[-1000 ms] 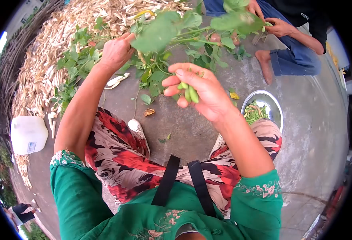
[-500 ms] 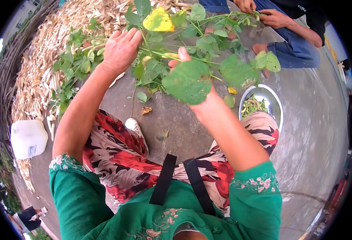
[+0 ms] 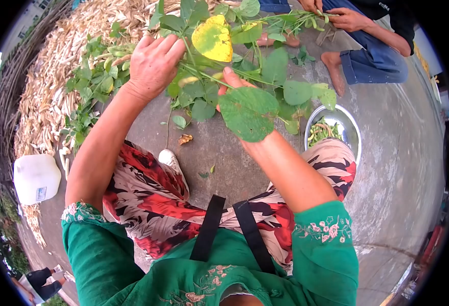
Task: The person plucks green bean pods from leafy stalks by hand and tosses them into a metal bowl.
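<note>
My left hand (image 3: pixel 155 65) is closed round the stems of a leafy green bean plant (image 3: pixel 201 94), at the upper middle. A large yellow leaf (image 3: pixel 213 39) stands out just right of it. Beside a pod on the same plant is my right hand (image 3: pixel 228 84), its thumb showing; a broad green leaf (image 3: pixel 250 113) covers most of the palm and fingers, so its grip is hidden. At my right knee, a metal bowl (image 3: pixel 356 133) holds green pods (image 3: pixel 324 131).
A pile of dry husks (image 3: pixel 46 97) lies at the upper left, above a white plastic jug (image 3: pixel 37 178). Across from me a co-worker's hands (image 3: pixel 349 19) handle pods on stems. Another person (image 3: pixel 38 283) is at the lower left.
My right hand, which held several green pods a second ago, has moved up and left to the plant. The plant's leaves have shifted and the yellow leaf has come into view.
</note>
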The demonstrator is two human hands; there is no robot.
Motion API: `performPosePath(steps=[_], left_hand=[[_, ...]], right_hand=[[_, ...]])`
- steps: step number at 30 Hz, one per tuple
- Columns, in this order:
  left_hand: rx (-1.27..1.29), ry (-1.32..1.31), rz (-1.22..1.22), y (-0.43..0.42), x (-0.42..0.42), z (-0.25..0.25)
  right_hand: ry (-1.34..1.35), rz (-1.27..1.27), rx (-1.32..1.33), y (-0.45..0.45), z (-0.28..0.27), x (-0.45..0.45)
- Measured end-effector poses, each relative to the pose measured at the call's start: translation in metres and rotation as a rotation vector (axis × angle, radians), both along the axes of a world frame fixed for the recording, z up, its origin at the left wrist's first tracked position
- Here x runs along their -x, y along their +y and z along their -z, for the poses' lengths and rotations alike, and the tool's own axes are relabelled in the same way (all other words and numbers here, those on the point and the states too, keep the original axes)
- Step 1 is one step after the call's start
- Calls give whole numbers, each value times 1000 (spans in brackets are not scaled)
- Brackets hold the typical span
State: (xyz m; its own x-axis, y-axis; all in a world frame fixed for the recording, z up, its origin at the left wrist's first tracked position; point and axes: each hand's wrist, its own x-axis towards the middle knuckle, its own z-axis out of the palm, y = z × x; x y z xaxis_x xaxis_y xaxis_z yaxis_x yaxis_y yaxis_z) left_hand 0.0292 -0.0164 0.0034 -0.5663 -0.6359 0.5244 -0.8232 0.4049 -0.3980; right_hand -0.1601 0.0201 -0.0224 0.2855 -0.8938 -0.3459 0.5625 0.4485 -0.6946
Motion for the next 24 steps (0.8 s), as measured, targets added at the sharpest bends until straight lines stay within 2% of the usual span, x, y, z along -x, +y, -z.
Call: performPosePath(steps=[3, 7, 9, 10, 13, 14, 16, 18, 20, 21, 22, 24], left_hand=[[-15, 57, -29, -2, -3, 2], [-124, 103, -108, -5, -16, 7], [-276, 165, -207, -8, -26, 11], [-276, 164, -221, -10, -31, 13], [-271, 223, -211, -15, -45, 20], [-266, 221, -223, -16, -48, 22], [-102, 261, -86, -19, -54, 25], [-99, 238, -95, -23, -60, 26], [-426, 276, -513, -32, -67, 25], [-501, 344, -663, -31, -83, 26], [-524, 397, -767, -35, -104, 32], [-343, 378, -724, -21, -111, 24]], right_hand=[[-79, 69, 83, -9, 19, -7], [-40, 25, 35, -18, 26, -6], [-259, -112, 26, -15, 20, -3], [-263, -126, 23, -15, 15, -2], [-143, -454, 142, -10, -4, 1], [-146, -466, 145, -5, -9, -1], [95, -574, 238, 3, -16, -6], [109, -592, 247, 9, -22, -6], [349, -668, 657, 26, -35, -4], [353, -736, 859, 37, -35, -2], [399, -750, 753, 45, -43, 0], [405, -721, 593, 45, -37, -2]])
